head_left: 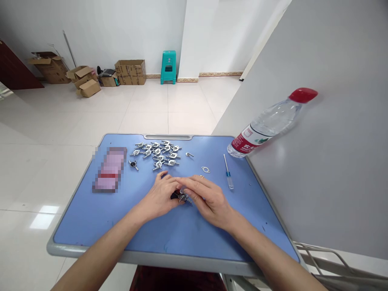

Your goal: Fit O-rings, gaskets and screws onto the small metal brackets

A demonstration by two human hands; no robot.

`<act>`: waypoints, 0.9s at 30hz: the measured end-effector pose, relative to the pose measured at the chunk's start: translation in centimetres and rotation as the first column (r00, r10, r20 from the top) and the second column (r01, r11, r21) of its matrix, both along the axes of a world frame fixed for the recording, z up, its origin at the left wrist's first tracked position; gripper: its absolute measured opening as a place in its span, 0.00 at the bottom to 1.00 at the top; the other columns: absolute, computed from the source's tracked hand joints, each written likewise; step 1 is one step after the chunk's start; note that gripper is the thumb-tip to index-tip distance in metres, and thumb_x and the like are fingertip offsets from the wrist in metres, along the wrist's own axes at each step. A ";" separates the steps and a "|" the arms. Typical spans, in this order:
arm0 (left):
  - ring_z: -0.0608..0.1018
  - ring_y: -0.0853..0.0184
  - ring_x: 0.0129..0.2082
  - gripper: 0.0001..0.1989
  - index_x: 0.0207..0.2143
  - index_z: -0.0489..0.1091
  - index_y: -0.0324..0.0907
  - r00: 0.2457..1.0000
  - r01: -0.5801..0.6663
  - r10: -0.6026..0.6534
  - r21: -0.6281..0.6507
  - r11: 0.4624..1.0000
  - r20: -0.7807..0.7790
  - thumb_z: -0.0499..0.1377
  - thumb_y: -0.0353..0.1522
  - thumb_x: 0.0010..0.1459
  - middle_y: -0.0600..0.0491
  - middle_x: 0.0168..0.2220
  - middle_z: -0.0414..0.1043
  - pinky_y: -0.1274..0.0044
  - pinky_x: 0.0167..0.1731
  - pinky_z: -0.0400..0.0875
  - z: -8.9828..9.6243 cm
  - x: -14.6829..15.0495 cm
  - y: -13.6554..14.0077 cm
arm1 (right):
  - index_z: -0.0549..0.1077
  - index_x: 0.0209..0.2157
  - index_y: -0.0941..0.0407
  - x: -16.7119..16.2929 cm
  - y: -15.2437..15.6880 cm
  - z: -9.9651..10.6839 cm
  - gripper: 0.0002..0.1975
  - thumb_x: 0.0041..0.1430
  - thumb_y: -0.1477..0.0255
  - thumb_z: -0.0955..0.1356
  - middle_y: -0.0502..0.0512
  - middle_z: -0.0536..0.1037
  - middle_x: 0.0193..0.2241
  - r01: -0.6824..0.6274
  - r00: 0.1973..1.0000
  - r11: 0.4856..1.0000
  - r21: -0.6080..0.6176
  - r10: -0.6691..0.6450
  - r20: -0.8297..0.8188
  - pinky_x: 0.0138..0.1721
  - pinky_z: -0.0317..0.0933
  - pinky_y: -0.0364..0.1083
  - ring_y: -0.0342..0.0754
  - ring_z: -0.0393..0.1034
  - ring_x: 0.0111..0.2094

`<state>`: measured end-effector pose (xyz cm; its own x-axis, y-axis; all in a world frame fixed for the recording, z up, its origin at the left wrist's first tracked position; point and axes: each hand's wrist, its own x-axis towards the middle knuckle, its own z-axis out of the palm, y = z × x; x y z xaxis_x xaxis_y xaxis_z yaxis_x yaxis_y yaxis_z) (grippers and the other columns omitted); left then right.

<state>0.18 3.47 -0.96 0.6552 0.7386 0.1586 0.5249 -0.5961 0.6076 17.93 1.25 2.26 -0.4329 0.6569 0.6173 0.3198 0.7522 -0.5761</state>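
A small metal valve (183,197) with thin pipe stubs is held just above the blue table between my two hands. My left hand (162,195) grips it from the left, its fingers curled around the body. My right hand (212,199) has its thumb and fingertips closed together at the valve's top; what exactly they pinch there is partly hidden. Beyond my hands lies a group of similar metal valves (157,157). An open valve body (133,164) with a dark inside rests left of them. To the right are a small lever piece (189,154) and a flat oval plate (205,169).
A screwdriver (228,178) with a clear blue handle lies at the right. Behind it, a red-capped water bottle (254,139) stands near the grey panel (333,161). A blurred pinkish object (110,169) lies at left. Cardboard boxes (130,72) and a teal stool (168,68) line the wall.
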 end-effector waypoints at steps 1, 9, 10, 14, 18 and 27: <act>0.72 0.65 0.44 0.07 0.35 0.67 0.43 1.000 0.001 -0.001 0.005 1.000 0.002 0.63 0.28 0.56 0.58 0.35 0.73 0.63 0.59 0.50 0.0 0.0 0.0 | 0.67 0.55 0.54 0.1 0.1 0.0 0.19 0.65 0.81 0.60 0.56 0.78 0.36 0.000 1.000 1.000 -0.011 0.000 -0.001 0.37 0.65 0.46 0.46 0.71 0.37; 0.72 0.64 0.40 0.06 0.34 0.68 0.43 0.999 -0.007 0.007 0.001 1.000 -0.049 0.63 0.30 0.56 0.57 0.32 0.70 0.62 0.58 0.53 0.0 0.0 0.1 | 0.72 0.44 0.55 -0.4 0.3 -0.1 0.11 0.63 0.81 0.64 0.55 0.79 0.34 0.048 0.997 0.999 0.024 -0.047 -0.063 0.35 0.63 0.46 0.45 0.71 0.33; 0.72 0.64 0.40 0.06 0.33 0.68 0.43 0.999 -0.005 0.005 0.003 1.000 -0.050 0.63 0.30 0.56 0.57 0.33 0.70 0.62 0.58 0.52 0.0 0.0 0.1 | 0.72 0.43 0.55 -0.4 0.3 -0.2 0.10 0.63 0.81 0.64 0.55 0.79 0.33 0.056 0.997 0.998 0.028 -0.054 -0.061 0.35 0.63 0.46 0.45 0.70 0.32; 0.72 0.65 0.40 0.07 0.35 0.68 0.43 0.999 -0.002 0.003 0.016 1.000 -0.046 0.64 0.31 0.55 0.57 0.34 0.70 0.63 0.58 0.52 0.1 0.0 0.0 | 0.71 0.42 0.56 -0.3 0.1 -0.1 0.09 0.63 0.81 0.64 0.54 0.79 0.33 0.082 0.995 0.995 0.055 -0.078 -0.061 0.34 0.63 0.46 0.45 0.70 0.31; 0.72 0.65 0.40 0.08 0.35 0.68 0.43 0.999 0.000 0.002 0.042 0.999 -0.043 0.65 0.30 0.55 0.57 0.34 0.70 0.63 0.58 0.52 0.0 -0.1 0.0 | 0.71 0.40 0.55 -0.3 0.1 0.1 0.08 0.63 0.81 0.63 0.53 0.78 0.31 0.114 0.993 0.993 0.040 -0.112 -0.046 0.34 0.62 0.46 0.45 0.70 0.30; 0.73 0.66 0.40 0.05 0.35 0.68 0.43 0.999 -0.027 0.029 0.070 0.997 -0.032 0.62 0.28 0.55 0.57 0.34 0.72 0.64 0.58 0.52 -0.3 0.2 -0.3 | 0.70 0.46 0.55 -0.2 0.1 0.0 0.12 0.63 0.80 0.62 0.54 0.78 0.33 0.057 0.998 0.997 0.050 -0.055 -0.038 0.35 0.64 0.46 0.46 0.70 0.32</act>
<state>0.40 3.20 -1.21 0.6400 0.7447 0.1889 0.5612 -0.6211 0.5472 17.75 1.32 2.29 -0.3731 0.6462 0.6658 0.3413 0.7629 -0.5491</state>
